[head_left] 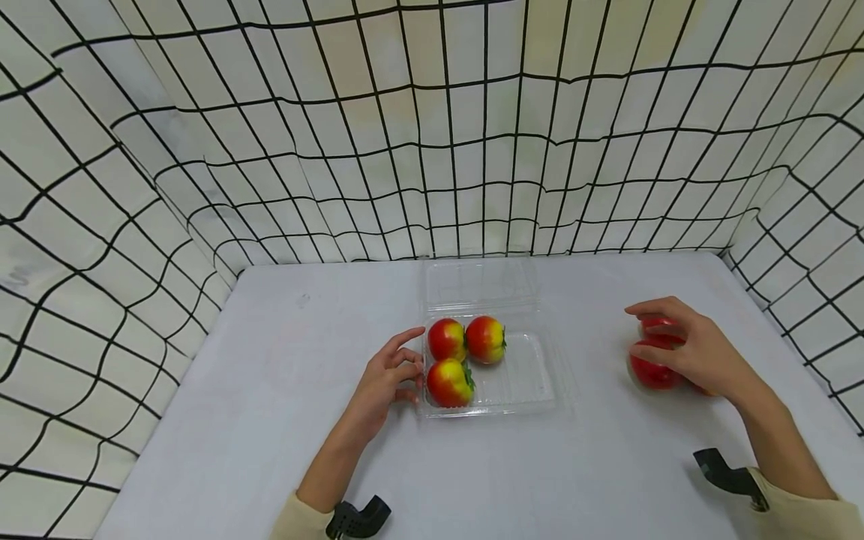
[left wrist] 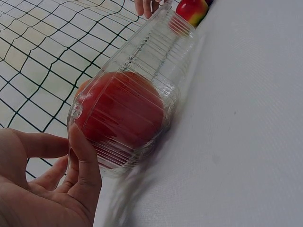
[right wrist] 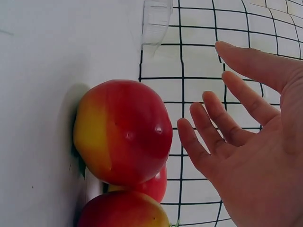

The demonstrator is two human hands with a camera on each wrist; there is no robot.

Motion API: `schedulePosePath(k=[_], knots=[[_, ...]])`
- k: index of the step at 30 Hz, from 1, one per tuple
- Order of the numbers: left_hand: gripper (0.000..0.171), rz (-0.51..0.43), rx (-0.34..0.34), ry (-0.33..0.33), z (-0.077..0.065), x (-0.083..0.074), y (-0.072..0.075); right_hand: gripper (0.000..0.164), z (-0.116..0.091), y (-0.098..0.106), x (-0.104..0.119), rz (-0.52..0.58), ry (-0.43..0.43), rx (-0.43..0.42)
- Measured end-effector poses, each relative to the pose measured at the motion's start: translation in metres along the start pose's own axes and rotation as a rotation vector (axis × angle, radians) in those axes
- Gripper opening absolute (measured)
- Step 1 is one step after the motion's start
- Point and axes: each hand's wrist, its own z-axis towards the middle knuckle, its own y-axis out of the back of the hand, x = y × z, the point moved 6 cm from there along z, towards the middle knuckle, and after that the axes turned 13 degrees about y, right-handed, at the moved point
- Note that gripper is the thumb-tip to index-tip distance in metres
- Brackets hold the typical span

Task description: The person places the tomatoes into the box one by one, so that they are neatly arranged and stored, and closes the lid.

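Observation:
A clear plastic box [head_left: 520, 375] lies with its lid [head_left: 479, 285] folded back. Inside, on its left side, sit three red-and-yellow round fruits [head_left: 484, 340] with green leafy tops. My left hand [head_left: 385, 379] holds the box's left rim, fingers bent against the wall; the left wrist view shows the fingertips [left wrist: 84, 146] at that edge. My right hand [head_left: 702, 345] hovers over more of these fruits [head_left: 653, 365] on the right side of the table, partly covering them. In the right wrist view its fingers are spread beside the nearest fruit [right wrist: 123, 132], with a gap between.
The white table [head_left: 304, 420] carries the box near its middle. Black wire mesh [head_left: 486, 142] rises along the back and both sides, and the right-hand fruits stand near the mesh on that side. A black wrist mount [head_left: 358, 517] sits on each forearm.

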Motion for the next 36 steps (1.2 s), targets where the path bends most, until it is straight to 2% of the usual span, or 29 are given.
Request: schedulePosePath(k=[3,11,23,36], knots=[[0.052,0.0,0.001,-0.002,0.0,0.0,0.0,0.053,-0.003,0.002,-0.002,-0.022,-0.004,0.001],[0.053,0.003,0.009,-0.004,0.0,-0.001,0.0,0.057,-0.01,0.008,-0.006,-0.077,0.05,-0.016],[0.052,-0.004,0.007,-0.002,0.0,0.0,0.0,0.06,-0.018,0.012,-0.016,-0.067,0.069,-0.019],[0.052,-0.002,0.006,0.004,0.0,0.0,0.001,0.063,-0.027,0.012,-0.027,-0.037,0.026,0.022]])
